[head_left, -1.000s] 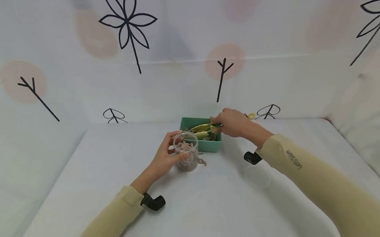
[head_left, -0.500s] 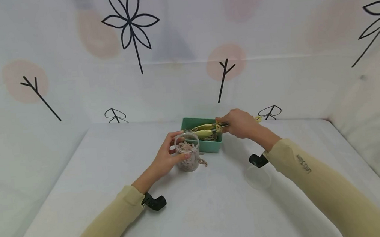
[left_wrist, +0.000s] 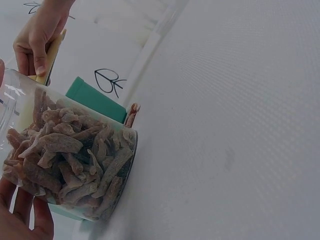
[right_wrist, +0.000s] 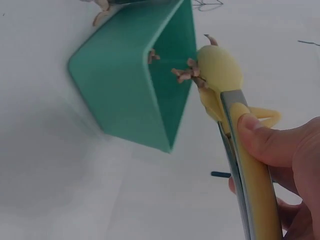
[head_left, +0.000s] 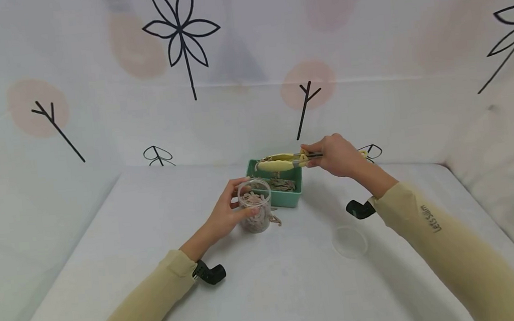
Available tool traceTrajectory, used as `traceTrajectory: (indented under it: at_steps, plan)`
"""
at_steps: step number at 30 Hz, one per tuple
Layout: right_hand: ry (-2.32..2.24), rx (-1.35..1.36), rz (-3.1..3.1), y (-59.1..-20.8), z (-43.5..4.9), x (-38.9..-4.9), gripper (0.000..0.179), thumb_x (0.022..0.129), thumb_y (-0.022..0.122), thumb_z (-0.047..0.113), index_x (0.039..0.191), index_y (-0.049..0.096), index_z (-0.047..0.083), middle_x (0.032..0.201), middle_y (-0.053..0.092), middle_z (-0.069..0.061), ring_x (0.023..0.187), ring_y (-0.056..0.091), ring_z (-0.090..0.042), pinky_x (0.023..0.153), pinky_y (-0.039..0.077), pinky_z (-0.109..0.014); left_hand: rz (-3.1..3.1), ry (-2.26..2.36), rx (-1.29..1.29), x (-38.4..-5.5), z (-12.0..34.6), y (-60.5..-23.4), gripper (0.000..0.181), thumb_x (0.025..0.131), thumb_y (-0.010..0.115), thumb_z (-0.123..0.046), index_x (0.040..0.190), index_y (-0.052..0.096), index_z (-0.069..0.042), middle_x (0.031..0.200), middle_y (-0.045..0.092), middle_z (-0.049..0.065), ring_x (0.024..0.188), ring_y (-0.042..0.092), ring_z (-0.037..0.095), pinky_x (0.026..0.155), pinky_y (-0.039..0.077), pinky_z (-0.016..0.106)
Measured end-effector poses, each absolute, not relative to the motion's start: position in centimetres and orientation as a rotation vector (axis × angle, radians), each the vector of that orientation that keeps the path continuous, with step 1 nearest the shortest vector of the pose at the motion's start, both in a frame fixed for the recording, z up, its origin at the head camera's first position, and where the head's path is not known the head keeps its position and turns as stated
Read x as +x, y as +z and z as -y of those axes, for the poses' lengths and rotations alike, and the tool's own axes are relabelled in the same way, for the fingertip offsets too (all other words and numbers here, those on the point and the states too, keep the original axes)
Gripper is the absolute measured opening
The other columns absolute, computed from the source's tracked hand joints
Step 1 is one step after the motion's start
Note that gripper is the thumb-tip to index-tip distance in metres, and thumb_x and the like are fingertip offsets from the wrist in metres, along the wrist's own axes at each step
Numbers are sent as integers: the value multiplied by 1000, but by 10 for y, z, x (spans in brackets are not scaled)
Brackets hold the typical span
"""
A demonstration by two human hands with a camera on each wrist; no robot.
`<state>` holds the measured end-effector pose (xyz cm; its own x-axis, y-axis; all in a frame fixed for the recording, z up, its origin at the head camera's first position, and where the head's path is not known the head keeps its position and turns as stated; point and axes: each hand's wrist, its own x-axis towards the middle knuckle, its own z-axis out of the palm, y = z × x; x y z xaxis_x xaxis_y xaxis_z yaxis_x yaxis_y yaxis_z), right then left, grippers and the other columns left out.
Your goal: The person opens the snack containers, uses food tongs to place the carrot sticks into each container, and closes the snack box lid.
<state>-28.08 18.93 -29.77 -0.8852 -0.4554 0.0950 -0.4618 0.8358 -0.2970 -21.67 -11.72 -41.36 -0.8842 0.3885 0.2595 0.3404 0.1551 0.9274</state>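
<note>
My left hand (head_left: 225,214) grips a clear round jar (left_wrist: 75,155) from its left side; the jar stands on the table, well filled with brownish dried strips. My right hand (head_left: 336,156) holds yellow-tipped tongs (right_wrist: 252,185) by their handles, tilted over the green box (head_left: 283,199) behind the jar. Between the tong heads several dried strips (right_wrist: 187,72) are pinched, sticking out past the tips. More strips lie at the bottom of the box in the head view.
A round clear lid (head_left: 349,241) lies on the white table (head_left: 272,286) to the right. A few loose strips (head_left: 274,219) lie beside the jar's right side. A patterned white curtain (head_left: 235,121) rises right behind the box.
My right hand has lifted the tongs up and to the right, out of the green box, with strips between the tips. The left hand stays on the jar.
</note>
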Motion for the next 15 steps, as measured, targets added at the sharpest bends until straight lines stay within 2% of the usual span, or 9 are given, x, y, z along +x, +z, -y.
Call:
traceTrajectory:
  at_steps: [6, 15]
  plan:
    - [483, 762, 2942, -277, -190, -275, 52, 90, 76, 17, 137, 59, 5, 117, 69, -19, 86, 64, -25, 66, 48, -37, -2356, 1884, 747, -217, 117, -415, 71, 90, 74, -6, 149, 36, -15, 138, 48, 17, 124, 43, 30, 103, 39, 52]
    - [542, 823, 2852, -246, -180, -248, 51, 88, 77, 16, 136, 61, 10, 99, 70, -14, 78, 55, -24, 60, 43, -35, -2367, 1867, 726, -216, 117, -413, 70, 90, 75, -8, 148, 37, -17, 135, 49, 14, 124, 43, 29, 103, 39, 51]
